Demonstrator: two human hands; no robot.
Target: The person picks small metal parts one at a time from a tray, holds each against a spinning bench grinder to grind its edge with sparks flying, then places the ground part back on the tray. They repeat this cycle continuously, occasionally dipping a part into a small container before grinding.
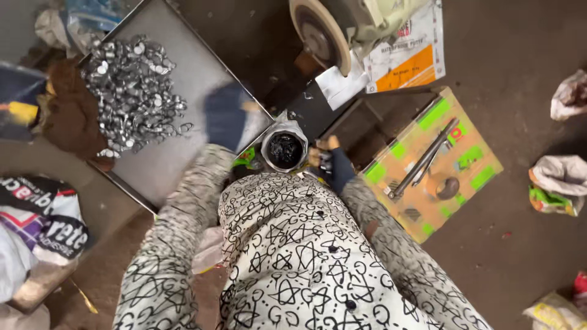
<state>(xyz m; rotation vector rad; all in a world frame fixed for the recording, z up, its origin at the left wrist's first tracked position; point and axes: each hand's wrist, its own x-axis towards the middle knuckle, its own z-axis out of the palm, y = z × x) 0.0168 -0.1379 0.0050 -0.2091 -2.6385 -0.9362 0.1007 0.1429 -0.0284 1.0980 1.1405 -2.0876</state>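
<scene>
Closest to the camera, the person's white shirt with black scribbled symbols [293,263] fills the lower middle and hides much of the floor beneath. Just past it, the right hand [330,164], in a dark blue glove with bare fingertips, is closed on a small dark piece, the fingers pressed together around it. Right beside that hand stands a small round metal pot of black paste [284,148], wrapped in crumpled silvery plastic. The left hand [227,116], also in a dark blue glove, is blurred above the corner of a flat grey metal tray [195,79]; whether its fingers are spread or curled I cannot tell. Further left on the tray lies a heap of small shiny metal parts [131,91].

To the right, a flattened orange-and-green cardboard box [455,195] carries long grey metal rods [425,160] and a small round brownish part [448,186]. Beyond, a buffing wheel on a pale green motor [321,33] sits next to a white-and-orange printed bag [409,61]. Crumpled sacks [36,220] crowd the left edge.
</scene>
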